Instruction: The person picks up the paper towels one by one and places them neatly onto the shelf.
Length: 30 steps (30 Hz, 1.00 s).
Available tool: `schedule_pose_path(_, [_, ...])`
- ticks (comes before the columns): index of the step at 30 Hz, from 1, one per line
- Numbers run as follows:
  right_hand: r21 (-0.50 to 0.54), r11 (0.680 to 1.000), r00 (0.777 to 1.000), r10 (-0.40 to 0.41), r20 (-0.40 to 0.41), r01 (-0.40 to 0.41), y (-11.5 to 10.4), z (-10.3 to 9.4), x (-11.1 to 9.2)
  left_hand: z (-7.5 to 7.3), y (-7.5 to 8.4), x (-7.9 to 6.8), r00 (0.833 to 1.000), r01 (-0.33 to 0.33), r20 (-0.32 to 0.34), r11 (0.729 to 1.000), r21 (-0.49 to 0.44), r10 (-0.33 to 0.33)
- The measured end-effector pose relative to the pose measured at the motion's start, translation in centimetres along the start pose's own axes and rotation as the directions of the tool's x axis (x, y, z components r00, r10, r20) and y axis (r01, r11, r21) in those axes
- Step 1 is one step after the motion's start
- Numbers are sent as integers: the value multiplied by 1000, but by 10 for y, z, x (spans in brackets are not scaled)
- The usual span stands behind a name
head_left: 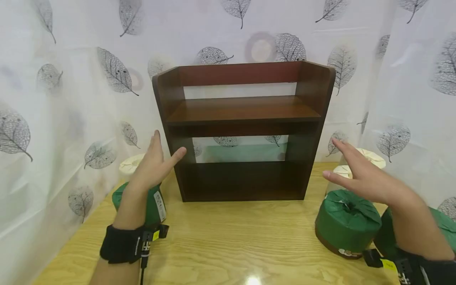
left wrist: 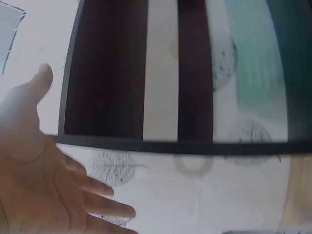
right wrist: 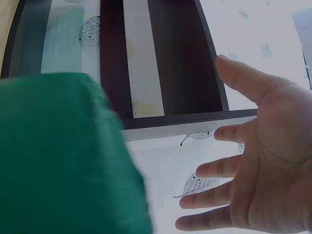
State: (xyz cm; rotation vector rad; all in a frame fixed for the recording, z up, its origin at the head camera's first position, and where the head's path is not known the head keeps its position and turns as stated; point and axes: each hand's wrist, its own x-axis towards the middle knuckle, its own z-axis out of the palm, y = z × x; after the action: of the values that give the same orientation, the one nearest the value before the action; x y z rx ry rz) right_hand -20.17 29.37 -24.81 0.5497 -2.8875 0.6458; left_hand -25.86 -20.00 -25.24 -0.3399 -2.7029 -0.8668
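A dark brown two-tier wooden shelf (head_left: 244, 109) stands upright on the table, its compartments bare. My left hand (head_left: 154, 164) is raised off its left side, fingers straight and thumb spread, holding nothing; the left wrist view shows the same palm (left wrist: 39, 180). On the other side my right hand (head_left: 367, 174) hovers with straight fingers above a green paper-wrapped roll (head_left: 347, 221), apart from the shelf. In the right wrist view that hand (right wrist: 273, 161) has its fingers spread, and a blurred green wrapped roll (right wrist: 68, 156) fills the lower left.
Behind my left forearm stands another green-wrapped roll (head_left: 154, 208), with a cream-wrapped roll (head_left: 131, 164) farther back. More cream rolls (head_left: 372, 157) and a green roll (head_left: 443, 223) stand at the right. Leaf-print curtains (head_left: 71, 118) surround the wooden table (head_left: 228, 237).
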Motion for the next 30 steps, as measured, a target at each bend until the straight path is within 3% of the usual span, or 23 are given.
schedule_pose_path(7, [-33, 999, 1000, 2, -10, -2, -9, 3, -10, 6, 10, 11, 983, -13, -185, 998, -57, 2])
schedule_pose_path(17, [-97, 995, 996, 16, 85, -8, -10, 8, -13, 28, -4, 16, 977, -83, -209, 986, -144, 52])
schedule_pose_path(20, [-131, 991, 995, 17, 95, -4, -9, 11, -16, 34, -6, 16, 973, -85, -223, 989, -125, 55])
schedule_pose_path(26, [-189, 982, 994, 1, 111, 20, -9, 13, -17, 38, -7, 17, 951, -103, -300, 990, -94, 70])
schedule_pose_path(30, [-190, 982, 985, 43, 165, -11, -12, 12, -17, 42, -9, 19, 958, -78, -282, 994, -73, 54])
